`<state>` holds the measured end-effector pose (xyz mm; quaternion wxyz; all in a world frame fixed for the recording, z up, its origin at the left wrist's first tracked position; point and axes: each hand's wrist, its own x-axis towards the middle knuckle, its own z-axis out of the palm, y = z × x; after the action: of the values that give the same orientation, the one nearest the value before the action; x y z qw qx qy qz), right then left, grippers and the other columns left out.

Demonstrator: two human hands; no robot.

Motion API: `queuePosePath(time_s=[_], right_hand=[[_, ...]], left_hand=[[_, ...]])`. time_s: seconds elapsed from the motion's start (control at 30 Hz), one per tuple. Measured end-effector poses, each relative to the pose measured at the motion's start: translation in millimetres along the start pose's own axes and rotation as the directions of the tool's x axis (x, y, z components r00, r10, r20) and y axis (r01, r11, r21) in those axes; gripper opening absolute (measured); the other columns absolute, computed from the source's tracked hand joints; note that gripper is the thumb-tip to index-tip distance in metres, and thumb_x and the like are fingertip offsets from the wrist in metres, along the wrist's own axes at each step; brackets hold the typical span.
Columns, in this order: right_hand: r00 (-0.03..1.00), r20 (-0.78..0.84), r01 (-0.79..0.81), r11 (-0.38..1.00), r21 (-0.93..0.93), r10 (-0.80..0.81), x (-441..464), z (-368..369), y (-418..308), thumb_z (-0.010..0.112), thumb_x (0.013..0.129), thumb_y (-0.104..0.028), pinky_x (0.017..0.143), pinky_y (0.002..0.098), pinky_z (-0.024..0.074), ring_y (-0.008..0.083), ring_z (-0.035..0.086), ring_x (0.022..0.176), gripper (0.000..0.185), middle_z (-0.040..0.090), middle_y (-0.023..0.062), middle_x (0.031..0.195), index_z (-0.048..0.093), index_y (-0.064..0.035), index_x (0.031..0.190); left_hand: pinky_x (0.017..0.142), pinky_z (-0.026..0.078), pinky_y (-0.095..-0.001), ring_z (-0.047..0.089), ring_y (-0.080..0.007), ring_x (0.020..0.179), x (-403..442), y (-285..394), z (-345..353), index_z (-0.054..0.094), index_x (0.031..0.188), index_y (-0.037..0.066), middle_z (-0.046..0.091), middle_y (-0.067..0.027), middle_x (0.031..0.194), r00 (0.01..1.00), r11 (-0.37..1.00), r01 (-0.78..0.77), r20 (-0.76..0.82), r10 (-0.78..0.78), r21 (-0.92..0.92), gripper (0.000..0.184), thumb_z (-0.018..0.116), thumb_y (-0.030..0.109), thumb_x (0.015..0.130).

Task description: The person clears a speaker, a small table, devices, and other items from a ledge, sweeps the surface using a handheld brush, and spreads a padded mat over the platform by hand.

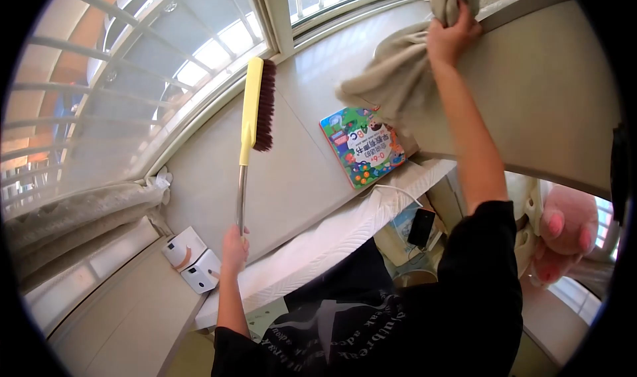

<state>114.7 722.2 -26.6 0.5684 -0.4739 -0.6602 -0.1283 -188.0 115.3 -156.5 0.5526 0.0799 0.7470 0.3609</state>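
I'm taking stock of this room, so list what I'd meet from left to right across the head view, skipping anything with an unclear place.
White boxy items → yellow-headed brush → colourful ABC book → black phone → pink plush toy.

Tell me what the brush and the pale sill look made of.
Brush: yellow head probably plastic, smooth and evenly colored; handle likely polished metal, silvery and shiny; dark bristles, fiber unclear. Pale sill: stone or tile, judging by its soft sheen and thin straight seam; which one, I can't tell.
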Motion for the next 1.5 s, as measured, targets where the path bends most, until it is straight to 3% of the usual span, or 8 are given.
queuePosePath(time_s=[0.13,0.3,0.57,0.67,0.9,1.2,1.4,1.5], right_hand=[[0.87,0.335,-0.411,0.908,0.081,0.363,-48.5,57.2,11.3,0.079,0.085,-0.024,0.109,0.0478,0.0414,0.0407,0.046,0.132,0.067,0.045,0.0228,0.147,0.051,-0.0103,0.144],[0.618,0.735,-0.665,0.684,0.3,0.279,-136.6,39.2,56.9,0.073,0.096,-0.028,0.114,0.041,0.041,0.0353,0.046,0.142,0.074,0.044,0.0192,0.156,0.037,-0.0077,0.157],[-0.012,0.924,-0.263,0.891,-0.371,0.381,-327.3,-77.4,65.0,0.078,0.083,-0.05,0.115,0.0484,0.0386,0.0392,0.046,0.14,0.086,0.049,0.0231,0.148,0.045,-0.01,0.151],[0.148,0.782,0.027,0.788,-0.616,0.606,-343.1,-88.5,17.8,0.081,0.077,-0.059,0.119,0.0574,0.0284,0.0444,0.031,0.147,0.1,0.037,0.0239,0.157,0.039,-0.0106,0.154],[0.388,0.832,-0.287,0.91,-0.298,0.395,-356.3,-5.0,71.4,0.079,0.082,-0.039,0.117,0.0514,0.035,0.0429,0.036,0.144,0.086,0.038,0.024,0.155,0.039,-0.0138,0.155],[0.336,0.912,0.706,0.703,-0.08,-0.234,-244.7,160.8,86.4,0.063,0.09,-0.009,0.117,0.0489,0.0364,0.0326,0.036,0.147,0.075,0.033,0.0039,0.165,0.037,-0.0283,0.158],[0.127,0.929,0.4,0.839,-0.369,0.348,-262.6,204.4,101.6,0.051,0.098,-0.015,0.093,0.0483,0.053,0.0336,0.062,0.124,0.062,0.05,0.0111,0.149,0.038,-0.0378,0.155],[0.422,0.844,0.136,0.897,-0.42,0.331,-276.2,211.1,136.0,0.051,0.097,-0.017,0.09,0.0477,0.0546,0.0387,0.066,0.116,0.043,0.064,0.0174,0.127,0.059,-0.0211,0.139]], left_hand=[[0.04,0.029,-0.0289,0.038,-0.0079,0.044,-5.1,-15.7,8.7,0.06,0.098,0.008,0.042,0.0027,0.054,0.998,0.994,-0.056,-0.004,0.056,0.093,0.044,0.037,0.043,0.11],[0.041,0.031,-0.0303,0.039,-0.0092,0.044,-12.2,-18.2,16.8,0.061,0.098,0.006,0.043,0.0014,0.054,1.0,0.987,0.01,0.025,-0.014,0.161,0.044,0.036,0.041,0.11],[0.041,0.031,-0.0292,0.039,-0.0094,0.046,-15.8,-39.1,39.2,0.061,0.101,0.007,0.044,0.001,0.057,0.991,0.988,0.111,0.061,-0.118,0.108,0.046,0.036,0.045,0.109],[0.044,0.034,-0.0286,0.041,-0.009,0.048,-18.0,-33.8,48.5,0.062,0.102,0.007,0.045,0.0008,0.058,0.99,0.989,0.114,0.07,-0.121,0.092,0.047,0.036,0.045,0.109],[0.059,0.045,-0.0367,0.055,-0.0176,0.059,2.7,-49.4,50.6,0.066,0.099,0.004,0.053,-0.0063,0.061,0.98,0.89,-0.095,-0.113,0.161,0.447,0.044,0.041,0.038,0.109],[0.058,0.044,-0.0363,0.055,-0.0181,0.058,27.6,-75.2,75.6,0.067,0.091,0.003,0.054,-0.0077,0.061,0.981,0.926,0.003,-0.182,0.071,0.379,0.041,0.045,0.034,0.108],[0.054,0.042,-0.0341,0.053,-0.0158,0.055,32.9,-81.7,88.3,0.066,0.091,0.004,0.053,-0.0045,0.059,0.984,0.937,0.02,-0.174,0.044,0.348,0.041,0.046,0.034,0.108],[0.053,0.041,-0.0339,0.052,-0.0152,0.053,36.6,-78.0,89.8,0.066,0.092,0.005,0.052,-0.004,0.057,0.986,0.944,0.03,-0.164,0.026,0.33,0.04,0.045,0.035,0.108]])
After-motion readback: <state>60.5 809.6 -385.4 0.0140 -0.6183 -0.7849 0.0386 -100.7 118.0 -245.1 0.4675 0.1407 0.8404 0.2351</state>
